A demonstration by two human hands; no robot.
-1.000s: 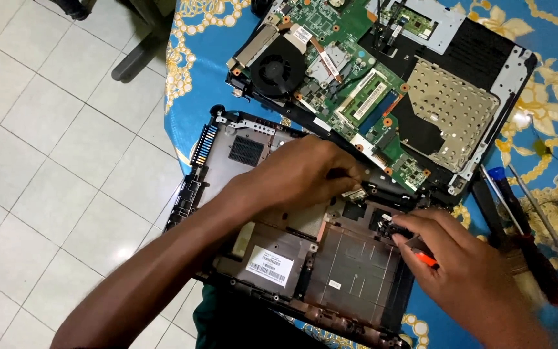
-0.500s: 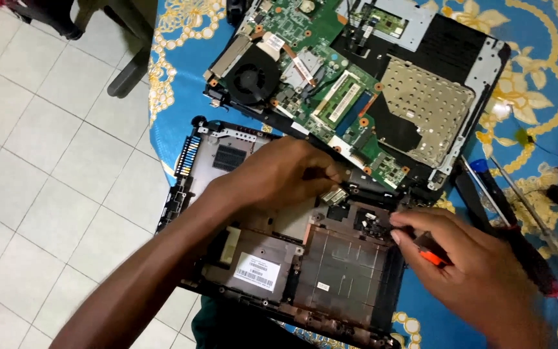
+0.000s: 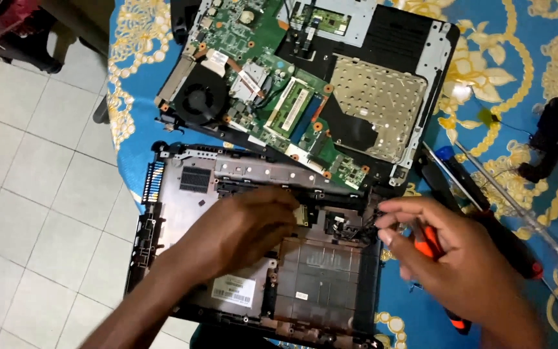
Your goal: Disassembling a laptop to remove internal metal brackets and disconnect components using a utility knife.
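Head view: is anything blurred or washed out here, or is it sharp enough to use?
Head view: both hands are motion-blurred, the right hand more than the left hand; the green circuit board is fairly sharp; light is soft and even, with mild glare on the floor tiles.

Both arms are bare — no sleeve, cuff or glove shows anywhere along them. The left forearm runs up from the bottom edge of the picture, long and slender, bare to the wrist, with no watch, band or bracelet. The left hand wears no ring, its knuckles smooth and rounded. The right hand is bare too, broad across the back; its short, pale fingernails show on the fingertips. Motion blurs both hands slightly — finer marks on them cannot be told.
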